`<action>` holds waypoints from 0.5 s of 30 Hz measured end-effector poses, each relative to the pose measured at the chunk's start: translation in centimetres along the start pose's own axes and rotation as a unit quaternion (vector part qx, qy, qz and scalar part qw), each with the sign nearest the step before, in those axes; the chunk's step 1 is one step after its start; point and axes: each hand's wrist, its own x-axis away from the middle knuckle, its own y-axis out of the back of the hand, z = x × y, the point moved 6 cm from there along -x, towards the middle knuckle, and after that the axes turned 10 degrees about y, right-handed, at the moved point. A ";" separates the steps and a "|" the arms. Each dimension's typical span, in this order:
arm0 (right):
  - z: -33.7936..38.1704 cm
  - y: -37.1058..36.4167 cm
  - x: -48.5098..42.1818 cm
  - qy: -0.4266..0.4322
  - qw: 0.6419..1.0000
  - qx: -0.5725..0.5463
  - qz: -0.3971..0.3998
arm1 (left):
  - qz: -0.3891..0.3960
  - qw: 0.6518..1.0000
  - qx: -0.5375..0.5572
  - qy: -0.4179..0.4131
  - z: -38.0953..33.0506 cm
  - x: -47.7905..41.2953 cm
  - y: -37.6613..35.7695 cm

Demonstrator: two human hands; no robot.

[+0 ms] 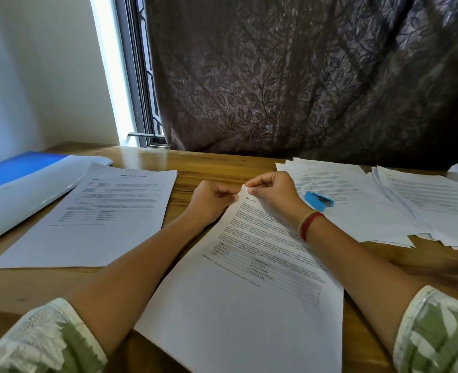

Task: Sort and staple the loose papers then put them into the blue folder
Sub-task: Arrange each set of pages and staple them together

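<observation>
While left hand (209, 201) and right hand (274, 191) pinch sheet (249, 297) corner, small print blurred, folder (20, 170) cropped.

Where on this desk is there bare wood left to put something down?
Bare table shows at the far edge between the left report and the loose papers, and below that report. The right is crowded: papers, stapler.

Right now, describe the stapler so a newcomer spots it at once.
On the wooden desk, look to the spread of loose papers on the right. The stapler lies on top of them, just right of the right hand pinching a sheet. It is the only small, bright blue thing there; the blue folder is large and far left.
</observation>
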 end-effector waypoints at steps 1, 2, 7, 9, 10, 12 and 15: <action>0.0 0.0 0.1 0.003 1.000 -0.001 -0.001 | 0.004 1.000 -0.010 -0.007 -0.1 0.0 -0.1; 0.0 0.1 0.1 0.003 1.000 0.001 -0.002 | 0.010 1.000 -0.018 -0.008 -0.2 0.0 -0.2; 0.3 0.2 0.2 0.010 0.999 0.031 0.002 | 0.048 0.996 -0.072 0.021 -0.1 -0.1 -0.9; 0.4 0.2 0.2 0.015 0.999 0.039 0.002 | 0.046 0.995 -0.080 0.030 0.1 -0.2 -0.9; 0.4 0.2 0.2 0.015 0.999 0.043 0.002 | 0.047 0.995 -0.081 0.031 0.2 -0.3 -0.9; 0.2 0.2 0.4 0.011 0.999 0.041 0.002 | 0.052 0.995 -0.078 0.030 0.3 -0.3 -0.9; 0.3 0.2 0.7 0.003 1.000 0.016 0.000 | 0.047 0.997 -0.062 0.018 0.0 -0.1 -1.0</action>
